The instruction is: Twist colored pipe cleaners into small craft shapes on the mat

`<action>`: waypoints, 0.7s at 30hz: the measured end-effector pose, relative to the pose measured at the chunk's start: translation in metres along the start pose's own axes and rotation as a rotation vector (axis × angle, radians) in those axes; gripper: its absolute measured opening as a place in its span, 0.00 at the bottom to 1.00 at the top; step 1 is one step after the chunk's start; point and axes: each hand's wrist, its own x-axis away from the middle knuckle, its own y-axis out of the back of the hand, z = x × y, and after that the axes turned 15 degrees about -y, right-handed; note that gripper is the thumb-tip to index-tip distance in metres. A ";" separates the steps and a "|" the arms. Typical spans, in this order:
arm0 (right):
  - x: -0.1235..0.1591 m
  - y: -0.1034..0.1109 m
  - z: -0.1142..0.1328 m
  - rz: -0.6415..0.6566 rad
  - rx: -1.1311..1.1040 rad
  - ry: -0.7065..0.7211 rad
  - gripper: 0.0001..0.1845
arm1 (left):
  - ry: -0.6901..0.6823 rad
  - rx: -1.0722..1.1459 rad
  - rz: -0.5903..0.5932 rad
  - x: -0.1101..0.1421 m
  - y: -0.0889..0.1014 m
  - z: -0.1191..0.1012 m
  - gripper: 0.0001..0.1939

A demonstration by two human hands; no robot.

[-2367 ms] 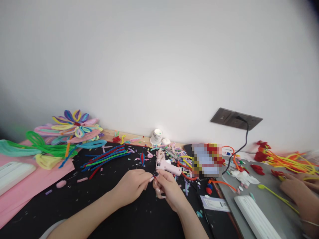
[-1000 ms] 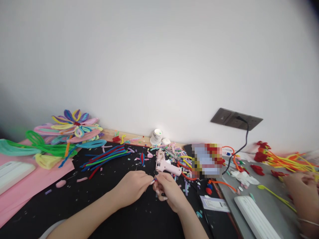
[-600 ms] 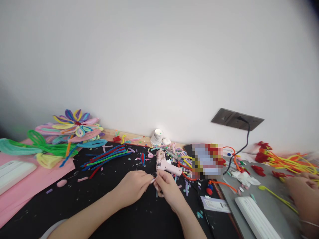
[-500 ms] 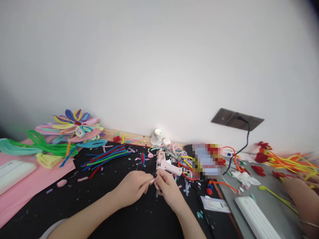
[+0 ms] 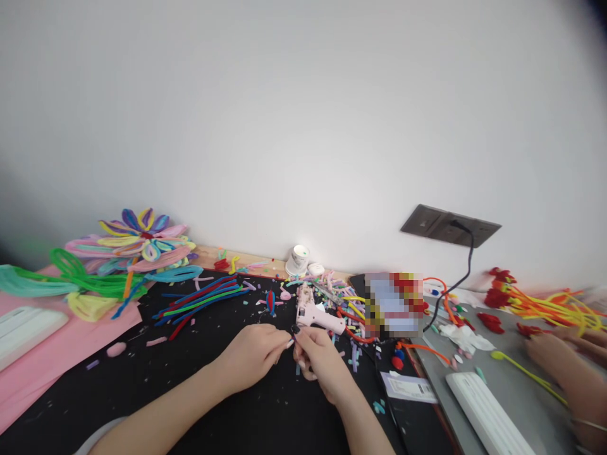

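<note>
My left hand (image 5: 251, 355) and my right hand (image 5: 322, 361) meet fingertip to fingertip above the black mat (image 5: 265, 423). Both are closed in a pinch, and whatever lies between the fingers is too small and hidden to name. Just beyond them rests a pink glue gun (image 5: 322, 318), apart from both hands. A small red and blue pipe cleaner loop (image 5: 270, 302) sits on the mat ahead of my left hand. Farther left lie several red, blue and green pipe cleaners (image 5: 203, 300).
A pipe cleaner flower (image 5: 147, 235) stands at the back left, near green loops (image 5: 90, 278). A paper cup (image 5: 298, 260) stands by the wall. Pipe cleaner scraps (image 5: 353, 354) litter the mat. At right, another person's hand (image 5: 552, 357) works near yellow stems (image 5: 559, 309).
My fingertips have drawn slightly apart, with the right fingers shifting a little. The other person's hand at the right has moved left.
</note>
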 end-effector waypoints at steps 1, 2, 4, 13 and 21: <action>0.001 0.000 0.001 0.004 -0.041 -0.045 0.16 | -0.040 -0.109 0.018 0.001 -0.001 0.001 0.15; 0.002 0.000 0.001 0.010 -0.078 -0.076 0.16 | -0.092 -0.186 0.034 0.001 -0.002 0.002 0.14; 0.004 0.000 0.003 0.040 -0.132 -0.125 0.14 | -0.157 -0.291 0.051 0.002 -0.005 0.003 0.13; 0.005 0.005 0.005 0.093 -0.182 -0.230 0.08 | -0.250 -0.408 0.060 0.005 -0.008 0.002 0.10; 0.007 0.000 0.006 0.075 -0.172 -0.070 0.11 | -0.127 -0.199 0.026 0.002 -0.005 -0.001 0.14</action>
